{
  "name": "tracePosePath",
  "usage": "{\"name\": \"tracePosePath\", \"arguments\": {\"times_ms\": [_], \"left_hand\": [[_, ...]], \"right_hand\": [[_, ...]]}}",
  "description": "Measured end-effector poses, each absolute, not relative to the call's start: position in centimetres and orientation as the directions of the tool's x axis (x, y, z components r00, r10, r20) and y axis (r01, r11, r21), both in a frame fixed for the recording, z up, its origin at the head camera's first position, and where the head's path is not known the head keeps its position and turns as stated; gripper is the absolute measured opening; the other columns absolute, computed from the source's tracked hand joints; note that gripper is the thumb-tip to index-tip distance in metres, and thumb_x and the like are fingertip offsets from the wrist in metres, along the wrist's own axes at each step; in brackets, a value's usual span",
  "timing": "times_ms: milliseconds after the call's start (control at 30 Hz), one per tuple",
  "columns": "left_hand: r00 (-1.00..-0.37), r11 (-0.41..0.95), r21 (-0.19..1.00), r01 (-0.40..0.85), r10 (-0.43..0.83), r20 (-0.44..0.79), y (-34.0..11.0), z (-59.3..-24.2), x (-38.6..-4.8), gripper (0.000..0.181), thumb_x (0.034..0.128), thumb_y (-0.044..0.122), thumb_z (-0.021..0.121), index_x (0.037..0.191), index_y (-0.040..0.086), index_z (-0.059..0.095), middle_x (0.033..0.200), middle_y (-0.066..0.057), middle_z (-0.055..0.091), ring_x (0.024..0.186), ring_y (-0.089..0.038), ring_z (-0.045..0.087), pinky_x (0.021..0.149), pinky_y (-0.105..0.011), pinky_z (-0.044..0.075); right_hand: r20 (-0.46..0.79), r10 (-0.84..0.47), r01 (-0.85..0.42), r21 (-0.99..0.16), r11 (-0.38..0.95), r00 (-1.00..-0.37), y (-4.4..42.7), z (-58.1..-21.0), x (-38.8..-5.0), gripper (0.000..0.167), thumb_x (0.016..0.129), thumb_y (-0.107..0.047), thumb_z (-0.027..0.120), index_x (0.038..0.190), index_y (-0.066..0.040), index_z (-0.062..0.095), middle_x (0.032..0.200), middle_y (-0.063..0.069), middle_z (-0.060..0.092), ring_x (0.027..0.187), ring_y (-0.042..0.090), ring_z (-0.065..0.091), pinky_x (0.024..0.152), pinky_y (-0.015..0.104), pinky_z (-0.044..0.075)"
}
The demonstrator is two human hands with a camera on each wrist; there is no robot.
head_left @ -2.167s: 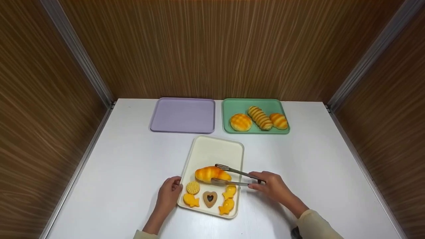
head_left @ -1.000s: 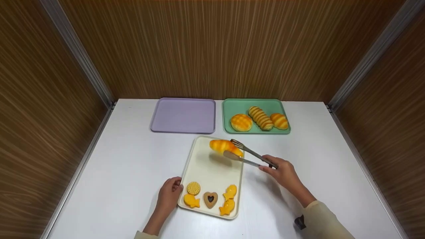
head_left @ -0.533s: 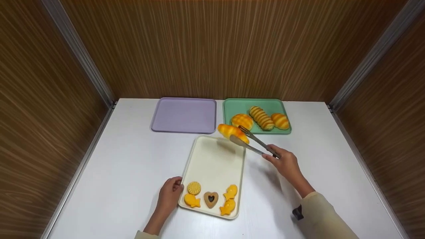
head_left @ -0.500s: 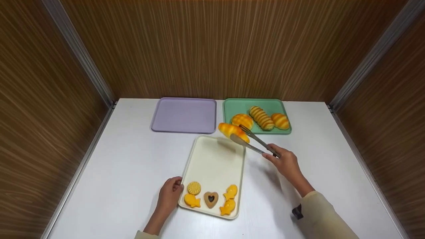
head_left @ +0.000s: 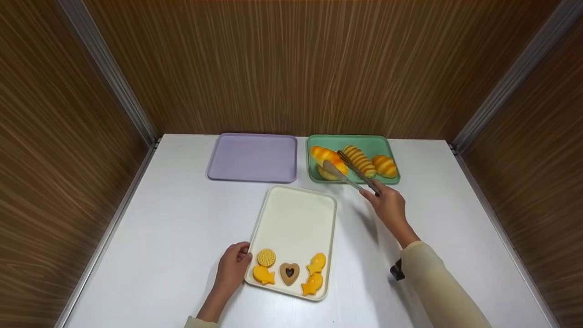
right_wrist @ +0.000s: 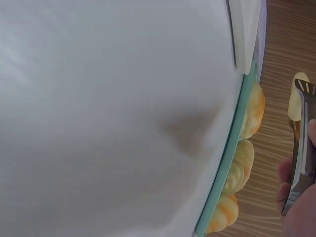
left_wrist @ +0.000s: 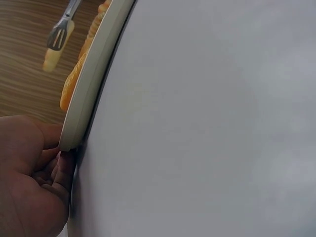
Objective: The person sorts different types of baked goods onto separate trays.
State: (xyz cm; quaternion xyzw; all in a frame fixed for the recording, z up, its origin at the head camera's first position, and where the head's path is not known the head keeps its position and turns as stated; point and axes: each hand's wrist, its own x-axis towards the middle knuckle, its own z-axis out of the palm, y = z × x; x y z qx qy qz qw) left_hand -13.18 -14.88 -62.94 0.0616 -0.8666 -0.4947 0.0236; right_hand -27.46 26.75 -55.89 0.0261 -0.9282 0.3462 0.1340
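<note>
My right hand (head_left: 391, 204) holds metal tongs (head_left: 354, 174). Between the tips of the tongs is a striped, croissant-shaped bread roll (head_left: 322, 154), above the green tray (head_left: 375, 143) and partly covering a round bun (head_left: 330, 176). The right wrist view shows the roll (right_wrist: 295, 106) raised well clear of the buns. At the cream tray's (head_left: 294, 214) left edge is my left hand (head_left: 231, 269). In the left wrist view, its fingers (left_wrist: 49, 133) pinch the rim of that tray (left_wrist: 89, 84).
On the cream tray's near end lie a round biscuit (head_left: 266, 258), a heart-shaped cookie (head_left: 289, 274) and several fish-shaped pieces (head_left: 313, 283). A long striped bread (head_left: 360, 160) and a small roll (head_left: 385, 166) lie on the green tray. A purple tray (head_left: 253, 157) stands at back left.
My right hand has carried the croissant-shaped roll in the tongs from the cream tray, away and to the right, to above the green tray. My left hand stays at the cream tray's edge.
</note>
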Motion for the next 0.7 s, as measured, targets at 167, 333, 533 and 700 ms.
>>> {"name": "tracePosePath", "arguments": {"times_ms": [167, 333, 533, 700], "left_hand": [[-0.993, 0.502, 0.862, -0.07, -0.116, -0.013, -14.9, -63.0, -13.1, 0.027, 0.0963, 0.009, 0.063, 0.123, 0.002, 0.066, 0.106, -0.005, 0.064, 0.092, -0.014, 0.056, 0.081, -0.027, 0.05], [-0.992, 0.498, 0.863, -0.088, -0.122, -0.031, -15.0, -63.1, -13.0, 0.027, 0.097, 0.009, 0.062, 0.124, 0.003, 0.065, 0.106, -0.005, 0.064, 0.092, -0.014, 0.056, 0.082, -0.028, 0.05], [-0.992, 0.5, 0.861, -0.098, -0.117, -0.045, -15.1, -63.1, -13.1, 0.028, 0.098, 0.01, 0.061, 0.125, 0.003, 0.065, 0.108, -0.006, 0.063, 0.093, -0.015, 0.056, 0.083, -0.03, 0.051], [-0.992, 0.492, 0.865, -0.092, -0.118, -0.039, -15.1, -63.3, -13.1, 0.028, 0.0978, 0.009, 0.062, 0.125, 0.003, 0.065, 0.108, -0.006, 0.064, 0.093, -0.015, 0.056, 0.084, -0.03, 0.051]], "right_hand": [[0.26, 0.07, -0.11, -0.617, 0.779, -0.963, 26.5, -55.9, -28.8, 0.059, 0.092, -0.039, 0.073, 0.139, -0.005, 0.06, 0.127, 0.02, 0.067, 0.114, 0.041, 0.065, 0.094, 0.056, 0.05], [0.203, 0.103, -0.047, -0.619, 0.784, -0.974, 26.1, -55.8, -30.3, 0.064, 0.093, -0.044, 0.07, 0.142, -0.004, 0.056, 0.129, 0.022, 0.066, 0.114, 0.04, 0.064, 0.098, 0.056, 0.048], [0.097, 0.16, 0.057, -0.657, 0.752, -0.982, 25.8, -55.4, -32.1, 0.066, 0.095, -0.044, 0.068, 0.145, -0.005, 0.053, 0.137, 0.02, 0.062, 0.115, 0.036, 0.062, 0.098, 0.052, 0.048], [0.105, 0.151, 0.048, -0.648, 0.76, -0.983, 25.6, -54.9, -33.4, 0.062, 0.096, -0.039, 0.068, 0.145, -0.004, 0.053, 0.143, 0.019, 0.057, 0.12, 0.038, 0.06, 0.101, 0.054, 0.046]]}}
